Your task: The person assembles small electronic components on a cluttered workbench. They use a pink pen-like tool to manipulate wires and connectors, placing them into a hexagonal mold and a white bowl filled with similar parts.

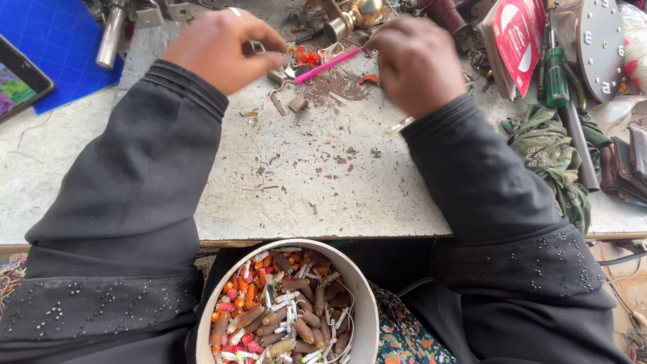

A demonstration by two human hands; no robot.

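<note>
My left hand point(222, 48) is at the far side of the worn grey table point(303, 175), fingers pinched on a small metal piece point(257, 46). My right hand point(414, 61) is closed just right of it, near the end of a pink stick point(328, 65); what it grips is hidden by the fingers. Between the hands lie small orange bits point(306, 58), metal scraps and brown dust. Both arms wear black sleeves. On my lap sits a round white bowl point(360, 290) filled with several small brown, orange and white tube-like pieces point(286, 303).
A blue mat point(57, 40) and a dark device point(20, 81) lie at the left. A green-handled screwdriver point(556, 74), red-and-white packets point(515, 37), a round grey disc point(600, 44) and a green cloth point(549, 152) crowd the right. Brass fittings point(354, 17) stand at the back.
</note>
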